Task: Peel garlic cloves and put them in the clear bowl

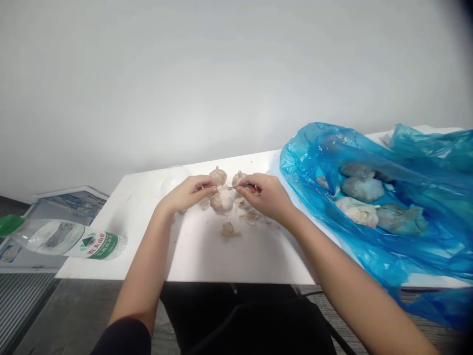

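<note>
Both of my hands meet over a white table (148,246), among garlic. My left hand (192,191) is pinched closed at the fingertips; what sits in the pinch is too small to make out. A thin metal tool (233,188) with a narrow tip is gripped in my right hand (264,195), pointing left toward the left fingertips. Just beneath the tip lies a pale garlic bulb (220,202). Behind the hands are a second garlic bulb (218,174) and a third garlic bulb (239,177), partly hidden by my right hand.
Loose garlic skins (251,217) lie below my right hand, and a dry papery scrap (229,230) nearer me. A clear plastic bowl (172,180) stands behind my left hand. At left a water bottle (88,242) appears tilted. A blue plastic bag (314,148) with several garlic bulbs spreads rightward.
</note>
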Action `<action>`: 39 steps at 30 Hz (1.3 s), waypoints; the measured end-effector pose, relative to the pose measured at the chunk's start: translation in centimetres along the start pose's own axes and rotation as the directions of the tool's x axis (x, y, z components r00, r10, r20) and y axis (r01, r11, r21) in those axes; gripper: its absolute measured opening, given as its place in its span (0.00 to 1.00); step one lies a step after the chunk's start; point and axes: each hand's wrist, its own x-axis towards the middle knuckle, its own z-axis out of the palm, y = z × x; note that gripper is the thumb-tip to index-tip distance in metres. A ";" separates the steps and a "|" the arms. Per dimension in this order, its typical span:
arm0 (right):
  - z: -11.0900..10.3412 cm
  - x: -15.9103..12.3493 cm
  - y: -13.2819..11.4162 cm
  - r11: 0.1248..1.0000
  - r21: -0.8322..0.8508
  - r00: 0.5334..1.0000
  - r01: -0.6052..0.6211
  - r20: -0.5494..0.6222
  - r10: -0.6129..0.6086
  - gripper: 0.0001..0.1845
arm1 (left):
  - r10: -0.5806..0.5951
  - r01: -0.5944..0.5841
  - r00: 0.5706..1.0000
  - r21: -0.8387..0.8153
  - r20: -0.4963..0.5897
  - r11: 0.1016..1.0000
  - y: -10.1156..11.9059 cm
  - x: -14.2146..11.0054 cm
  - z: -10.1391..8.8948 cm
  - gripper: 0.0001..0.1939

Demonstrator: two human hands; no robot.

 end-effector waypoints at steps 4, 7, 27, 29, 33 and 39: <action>0.7 -0.3 -0.2 0.997 -0.074 0.982 -0.025 0.182 0.038 0.06 | -0.043 0.044 0.999 -0.115 0.009 0.992 -2.5 -0.8 1.2 0.15; 1.1 -0.4 -0.2 0.991 -0.131 0.958 -0.005 0.282 0.042 0.06 | -0.068 0.068 0.998 -0.150 0.009 0.986 -3.6 -0.9 2.0 0.15; 0.1 -0.3 -0.5 0.932 -0.361 0.953 -0.040 0.266 0.144 0.09 | -0.098 0.100 0.991 0.010 -0.094 0.995 -3.1 -1.3 4.0 0.17; -0.8 0.0 -0.1 0.876 -0.448 0.957 -0.178 0.129 0.260 0.10 | -0.109 0.112 0.989 0.019 -0.103 0.994 -3.2 -1.3 4.1 0.17; -1.4 0.3 1.1 0.784 -0.533 0.929 -0.319 -0.012 0.370 0.11 | -0.097 0.103 0.988 0.041 -0.122 0.994 -3.5 -1.3 4.1 0.18; -0.2 0.2 1.2 0.803 -0.537 0.935 -0.258 0.070 0.347 0.12 | -0.089 0.096 0.988 0.049 -0.129 0.994 -3.2 -1.4 3.7 0.14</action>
